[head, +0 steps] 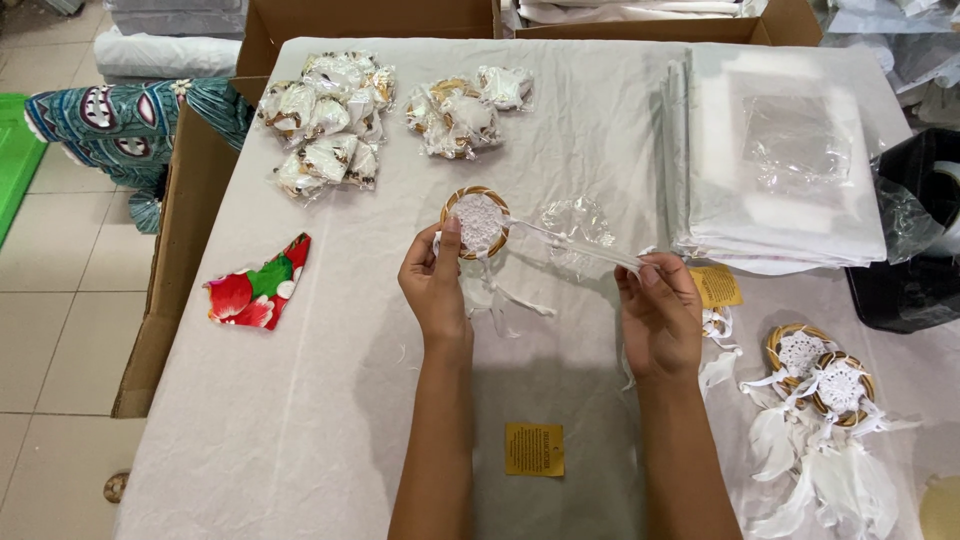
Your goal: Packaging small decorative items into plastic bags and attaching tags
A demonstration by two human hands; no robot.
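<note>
Dreamcatcher [477, 222], small and white with a woven tan hoop, is held up over the middle of the cloth-covered table [300, 420], so that its strands hang free of the surface. At the far left a red, green and white floral fabric scrap [258, 293] is laid flat near the table edge, beside an open cardboard box [180, 230]. Behind it, two heaps of bagged dreamcatchers [325, 125] are piled at the back, apparently kept apart from loose stock. The left hand [435, 285] is pinched on the hoop's lower rim, thumb pressed against it. A square yellow card [534, 449] lies face up between the forearms. The right hand [660, 310] is closed on the white strands stretched from the hoop, which are pulled taut in front of a crumpled clear bag [578, 228]. A second yellow card [716, 287] is tucked under a stack of clear plastic sleeves [780, 170]. Unbagged dreamcatchers [820, 385] with white feathers are gathered at the right.
</note>
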